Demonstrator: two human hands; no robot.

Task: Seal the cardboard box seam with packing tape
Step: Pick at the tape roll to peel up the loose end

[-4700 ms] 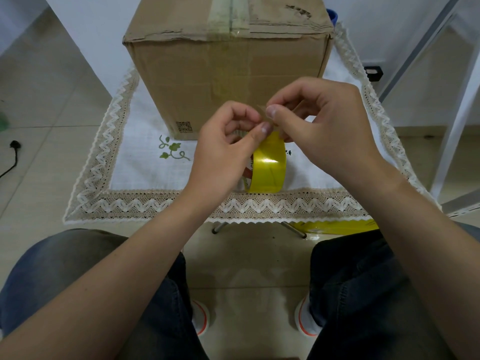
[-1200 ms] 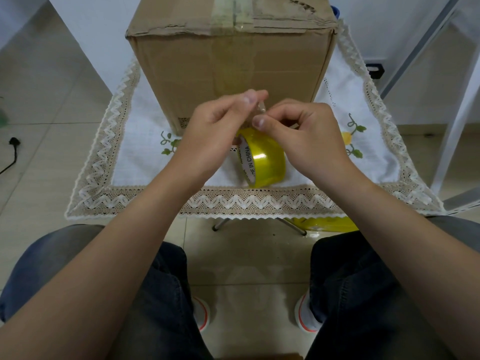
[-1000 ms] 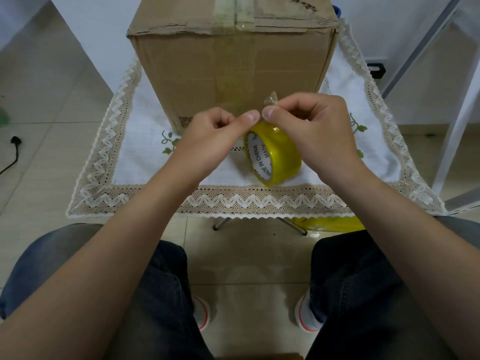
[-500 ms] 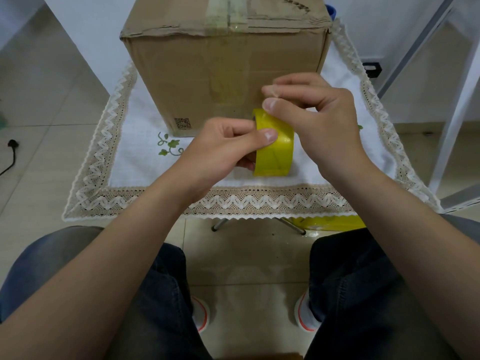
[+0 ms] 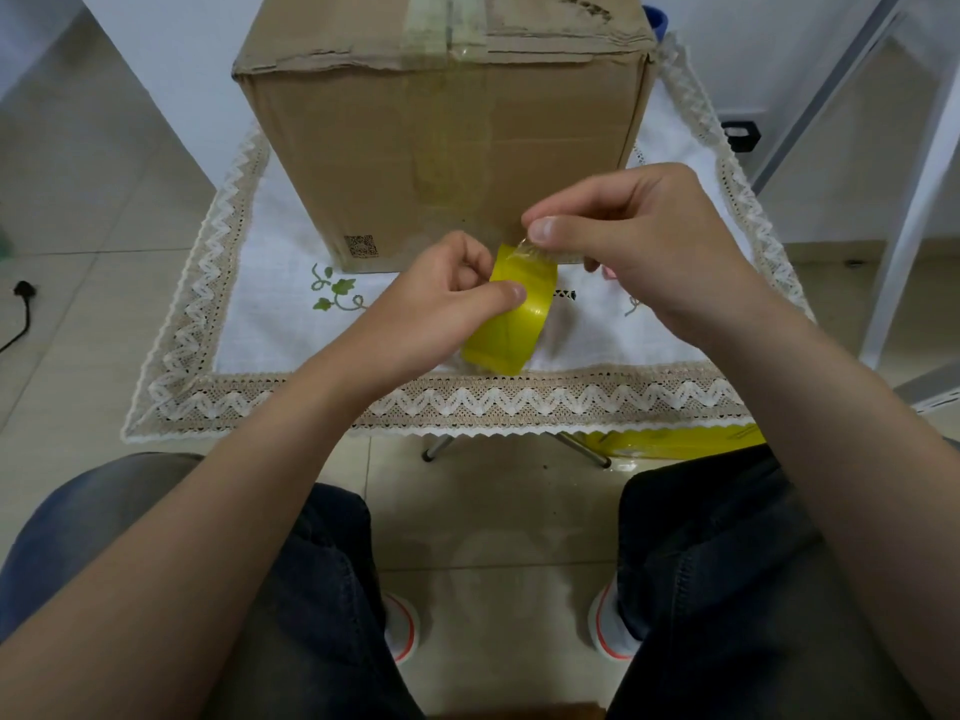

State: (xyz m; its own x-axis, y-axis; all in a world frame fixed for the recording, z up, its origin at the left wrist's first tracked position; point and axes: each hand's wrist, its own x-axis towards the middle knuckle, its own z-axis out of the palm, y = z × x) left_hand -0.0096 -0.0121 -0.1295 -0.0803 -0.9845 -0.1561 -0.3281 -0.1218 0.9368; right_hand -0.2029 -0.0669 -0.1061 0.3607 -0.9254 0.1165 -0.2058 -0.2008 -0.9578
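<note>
tape roll [image 5: 511, 324] | left hand [image 5: 441, 298] grip closed on it; right hand [image 5: 639, 236] pinches its end (peeled)

Beige tiled floor [image 5: 78, 210], white wall [image 5: 197, 39], lace-edged tablecloth [image 5: 270, 397].

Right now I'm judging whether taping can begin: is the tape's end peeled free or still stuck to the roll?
Peeled free: the right hand pinches a lifted clear end just above the yellow tape roll, which the left hand holds.
</note>
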